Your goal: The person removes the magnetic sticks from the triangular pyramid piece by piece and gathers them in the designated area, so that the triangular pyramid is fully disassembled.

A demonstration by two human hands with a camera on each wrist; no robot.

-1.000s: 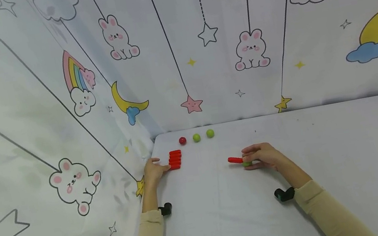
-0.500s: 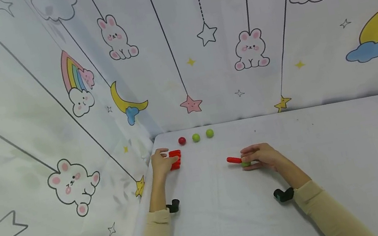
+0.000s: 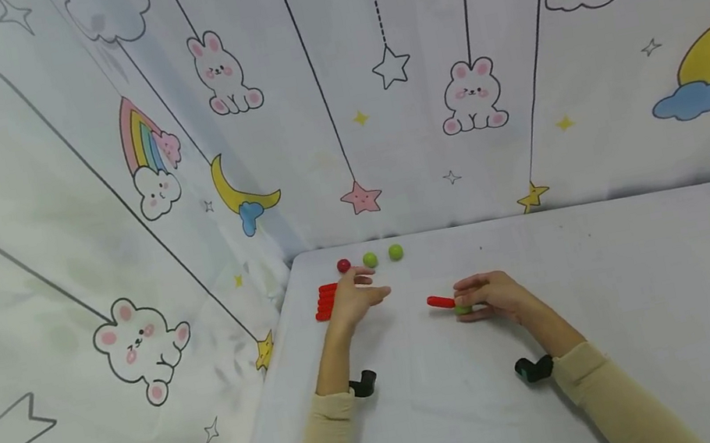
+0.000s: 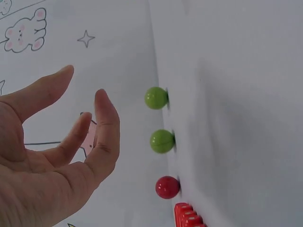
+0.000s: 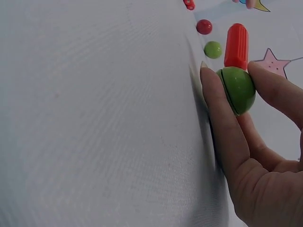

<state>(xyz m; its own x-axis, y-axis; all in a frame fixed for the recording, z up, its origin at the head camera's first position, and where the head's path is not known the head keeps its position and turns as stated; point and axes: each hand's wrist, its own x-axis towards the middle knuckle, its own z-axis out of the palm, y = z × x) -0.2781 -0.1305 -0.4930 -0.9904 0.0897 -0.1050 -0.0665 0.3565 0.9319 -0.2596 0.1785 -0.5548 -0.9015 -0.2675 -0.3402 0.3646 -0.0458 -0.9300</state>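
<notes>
In the right wrist view my right hand (image 5: pixel 258 184) pinches a green ball (image 5: pixel 240 91) between thumb and fingers. A red ribbed rod (image 5: pixel 236 46) sticks out of that ball, and in the head view it points left. My left hand (image 3: pixel 354 304) holds nothing; its fingers are spread and slightly bent above the table, just right of a row of red rods (image 3: pixel 325 306). In the left wrist view there is a gap between thumb and fingertips. The left hand hides part of the row in the head view.
Along the table's far edge sit a red ball (image 3: pixel 344 265) and two green balls, the left one (image 3: pixel 370 259) beside the right one (image 3: pixel 395 252). A white cloth covers the table (image 3: pixel 459 409). A printed curtain (image 3: pixel 286 154) hangs behind and to the left.
My left hand has moved right, from the left end of the red rods across them to their right side. The rods lie slightly shifted. The right hand has stayed in place with the ball and rod.
</notes>
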